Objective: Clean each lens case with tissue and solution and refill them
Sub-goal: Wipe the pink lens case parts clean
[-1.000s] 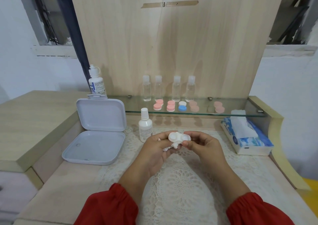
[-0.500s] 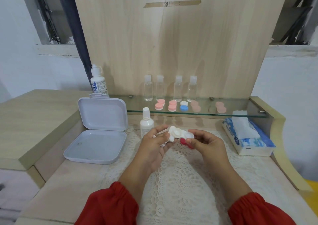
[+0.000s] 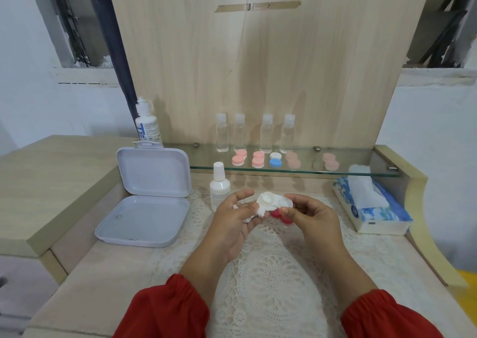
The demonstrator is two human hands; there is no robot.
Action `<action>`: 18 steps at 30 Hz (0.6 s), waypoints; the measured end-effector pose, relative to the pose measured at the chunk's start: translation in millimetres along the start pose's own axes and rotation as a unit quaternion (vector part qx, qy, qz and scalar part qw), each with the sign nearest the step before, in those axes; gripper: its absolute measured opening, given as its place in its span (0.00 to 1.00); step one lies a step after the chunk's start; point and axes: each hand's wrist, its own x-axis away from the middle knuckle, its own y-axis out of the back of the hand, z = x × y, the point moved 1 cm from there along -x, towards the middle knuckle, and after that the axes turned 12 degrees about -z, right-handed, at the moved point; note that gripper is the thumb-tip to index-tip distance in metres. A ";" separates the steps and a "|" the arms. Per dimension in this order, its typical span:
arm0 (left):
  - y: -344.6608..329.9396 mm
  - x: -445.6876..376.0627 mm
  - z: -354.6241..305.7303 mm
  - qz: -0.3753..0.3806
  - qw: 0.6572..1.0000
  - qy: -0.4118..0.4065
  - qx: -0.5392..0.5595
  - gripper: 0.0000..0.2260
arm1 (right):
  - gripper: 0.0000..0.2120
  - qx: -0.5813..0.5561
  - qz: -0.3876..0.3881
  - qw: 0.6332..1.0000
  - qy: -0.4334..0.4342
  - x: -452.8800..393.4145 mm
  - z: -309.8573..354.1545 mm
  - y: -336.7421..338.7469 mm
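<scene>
An open white lens case (image 3: 275, 200) is held above the lace mat, its two wells facing up. My right hand (image 3: 311, 217) pinches its right end. My left hand (image 3: 236, 212) holds a crumpled white tissue (image 3: 254, 212) against the case's left well. Two red caps (image 3: 280, 215) lie on the mat just under the case, partly hidden by my right thumb. A small white solution bottle (image 3: 219, 186) stands upright just left of my left hand.
An open white box (image 3: 144, 210) sits at the left, with a larger bottle (image 3: 148, 126) behind it. The glass shelf (image 3: 361, 168) carries several clear bottles (image 3: 266, 133) and several pink, blue and white lens cases (image 3: 258, 159). A tissue pack (image 3: 371, 203) lies at the right.
The case has tilted so its wells face up more. The red caps on the mat have come into sight under my right thumb. My left hand keeps the tissue at the left well.
</scene>
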 end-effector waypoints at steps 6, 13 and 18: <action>2.2 -1.4 -0.1 0.001 1.000 -0.011 -0.001 0.13 | 0.13 0.007 0.004 1.000 0.003 2.1 0.9 -2.1; 2.0 -3.4 -1.1 -0.011 0.999 -0.034 0.004 0.11 | 0.13 0.020 0.004 1.000 0.006 3.0 2.0 -0.8; -0.8 -0.1 0.2 -0.017 0.997 -0.072 -0.023 0.12 | 0.12 0.022 -0.029 0.999 0.012 0.5 2.0 2.0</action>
